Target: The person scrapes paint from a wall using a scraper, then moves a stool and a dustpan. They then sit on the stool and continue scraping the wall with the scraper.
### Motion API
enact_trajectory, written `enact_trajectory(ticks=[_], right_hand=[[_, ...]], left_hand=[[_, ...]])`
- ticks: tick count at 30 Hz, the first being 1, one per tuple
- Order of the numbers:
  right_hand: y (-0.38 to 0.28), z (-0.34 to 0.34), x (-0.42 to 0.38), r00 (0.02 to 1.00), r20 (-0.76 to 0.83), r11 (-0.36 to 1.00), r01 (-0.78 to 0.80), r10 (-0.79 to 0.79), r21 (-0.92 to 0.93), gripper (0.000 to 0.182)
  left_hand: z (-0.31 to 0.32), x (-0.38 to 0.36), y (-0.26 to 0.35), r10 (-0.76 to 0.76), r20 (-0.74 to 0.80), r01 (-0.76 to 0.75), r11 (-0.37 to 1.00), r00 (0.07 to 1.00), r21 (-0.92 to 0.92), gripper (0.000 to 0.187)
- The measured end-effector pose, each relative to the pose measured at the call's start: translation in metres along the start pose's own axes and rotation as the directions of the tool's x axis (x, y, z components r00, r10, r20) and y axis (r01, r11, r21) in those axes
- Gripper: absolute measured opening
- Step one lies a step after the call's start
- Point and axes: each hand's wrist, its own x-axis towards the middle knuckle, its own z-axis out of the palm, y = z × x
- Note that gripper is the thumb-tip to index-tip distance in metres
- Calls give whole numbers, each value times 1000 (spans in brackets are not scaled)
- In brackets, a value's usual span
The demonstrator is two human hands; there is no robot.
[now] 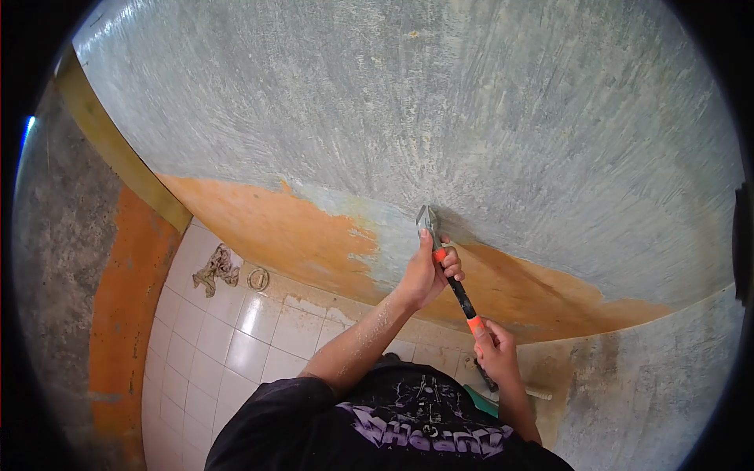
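A long-handled scraper (462, 297) with a black and orange handle slants up against the wall. Its grey metal head meets bare grey plaster just above a band of orange paint (267, 224). My left hand (428, 271) is closed around the upper handle just below the head, thumb lying along it. Lower down, my right hand (496, 345) grips the handle by its second orange ring, and the black butt end sticks out beneath. Pale dust specks cover my left forearm.
The wall (408, 102) curves across the view, mostly scraped grey. Below lies a white tiled floor (243, 345) with a crumpled cloth (217, 269) and a roll of tape (258, 278). An orange-edged grey wall (126, 306) stands left. Something green (481, 400) shows beside my shirt.
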Motion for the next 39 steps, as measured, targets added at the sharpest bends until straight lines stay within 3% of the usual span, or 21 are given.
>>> enact_trajectory(ticks=[16, 28, 39], right_hand=[[2, 21, 13, 1000, 3, 998, 25, -25, -49, 38], [-7, 68, 27, 995, 48, 991, 96, -92, -93, 37], [-21, 57, 11, 996, 84, 1000, -23, 23, 4, 40]], left_hand=[[-10, -1, 16, 51, 1, -51, 999, 999, 8, 53], [-29, -13, 63, 65, 4, -65, 998, 998, -23, 55], [-15, -19, 62, 22, 45, -21, 999, 999, -28, 52]])
